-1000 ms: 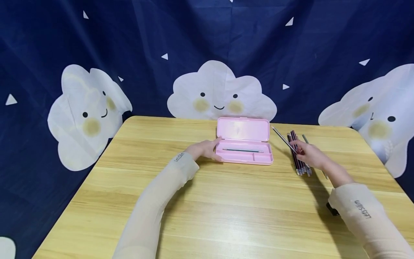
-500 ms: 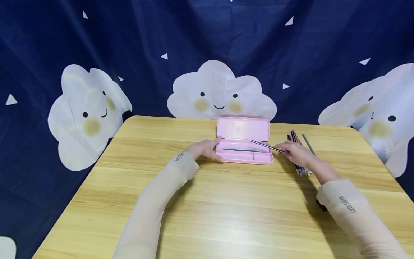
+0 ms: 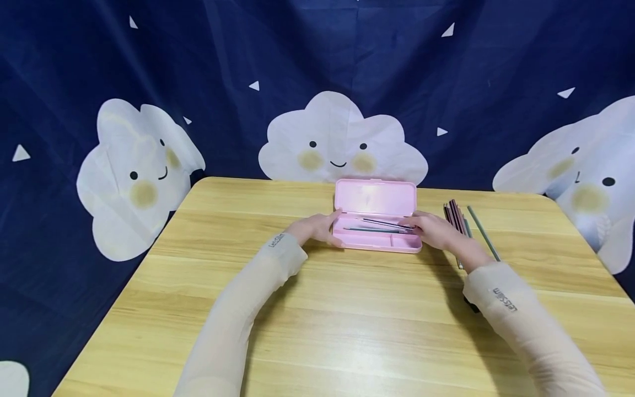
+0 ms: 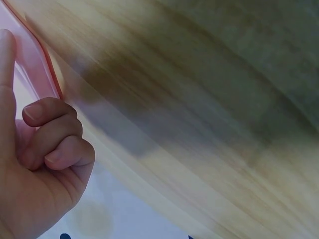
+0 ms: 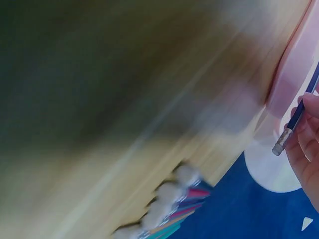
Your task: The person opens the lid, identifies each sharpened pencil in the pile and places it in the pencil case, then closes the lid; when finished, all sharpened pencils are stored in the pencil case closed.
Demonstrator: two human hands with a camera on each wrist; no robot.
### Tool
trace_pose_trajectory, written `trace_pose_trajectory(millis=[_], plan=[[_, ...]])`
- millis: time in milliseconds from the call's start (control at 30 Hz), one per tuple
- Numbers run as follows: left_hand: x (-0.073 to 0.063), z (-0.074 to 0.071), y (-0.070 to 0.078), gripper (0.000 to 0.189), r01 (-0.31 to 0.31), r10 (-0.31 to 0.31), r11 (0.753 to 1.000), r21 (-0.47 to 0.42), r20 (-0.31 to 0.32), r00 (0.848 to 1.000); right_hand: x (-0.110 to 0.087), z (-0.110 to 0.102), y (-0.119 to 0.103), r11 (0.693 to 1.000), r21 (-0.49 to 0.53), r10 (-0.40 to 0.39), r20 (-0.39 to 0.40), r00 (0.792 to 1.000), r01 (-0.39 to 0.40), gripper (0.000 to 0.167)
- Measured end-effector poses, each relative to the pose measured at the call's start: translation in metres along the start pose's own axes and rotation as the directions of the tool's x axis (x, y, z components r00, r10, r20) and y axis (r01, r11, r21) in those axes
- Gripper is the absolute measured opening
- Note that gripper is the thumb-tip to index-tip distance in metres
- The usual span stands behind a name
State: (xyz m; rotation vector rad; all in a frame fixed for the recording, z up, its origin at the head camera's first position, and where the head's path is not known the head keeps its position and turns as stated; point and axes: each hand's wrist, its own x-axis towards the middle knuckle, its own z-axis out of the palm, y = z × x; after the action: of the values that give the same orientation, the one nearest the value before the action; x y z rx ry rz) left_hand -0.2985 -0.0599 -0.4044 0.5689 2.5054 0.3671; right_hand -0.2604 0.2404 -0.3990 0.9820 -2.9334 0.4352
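A pink pencil case (image 3: pixel 375 197) stands with its lid up near the table's back edge. My left hand (image 3: pixel 313 229) grips its left end; in the left wrist view one finger (image 4: pixel 7 59) lies straight along the pink wall and the others are curled. At the case's right end my right hand (image 3: pixel 435 230) pinches a dark pencil (image 5: pixel 296 115) near its eraser end. That pencil's point reaches over the long compartment, where a green pencil (image 3: pixel 369 229) lies. Whether the held pencil touches the case floor I cannot tell.
To the right of the case lies a bundle of several pencils (image 3: pixel 453 214), partly behind the right forearm. One green pencil (image 3: pixel 482 230) lies apart, right of the bundle. A dark blue cloth (image 3: pixel 223 66) with clouds hangs behind the wooden table (image 3: pixel 347 320).
My right hand has carried the dark pencil left from the bundle to the case, turning it nearly level over the long compartment. My left hand stays on the case's left end.
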Motion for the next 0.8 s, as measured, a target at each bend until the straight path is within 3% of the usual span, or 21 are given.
trace_pose_trajectory(millis=[400,800], plan=[[-0.001,0.000,0.002,0.106,0.015,-0.015,0.999,0.035,-0.011,1.000,0.026,0.006,-0.012,0.999,-0.039,-0.009,0.058,0.998,0.011,0.036],[0.000,0.001,0.002,0.106,0.007,-0.007,0.999,0.038,-0.020,1.000,0.039,0.014,-0.012,0.999,-0.040,-0.032,0.064,0.997,0.035,0.031]])
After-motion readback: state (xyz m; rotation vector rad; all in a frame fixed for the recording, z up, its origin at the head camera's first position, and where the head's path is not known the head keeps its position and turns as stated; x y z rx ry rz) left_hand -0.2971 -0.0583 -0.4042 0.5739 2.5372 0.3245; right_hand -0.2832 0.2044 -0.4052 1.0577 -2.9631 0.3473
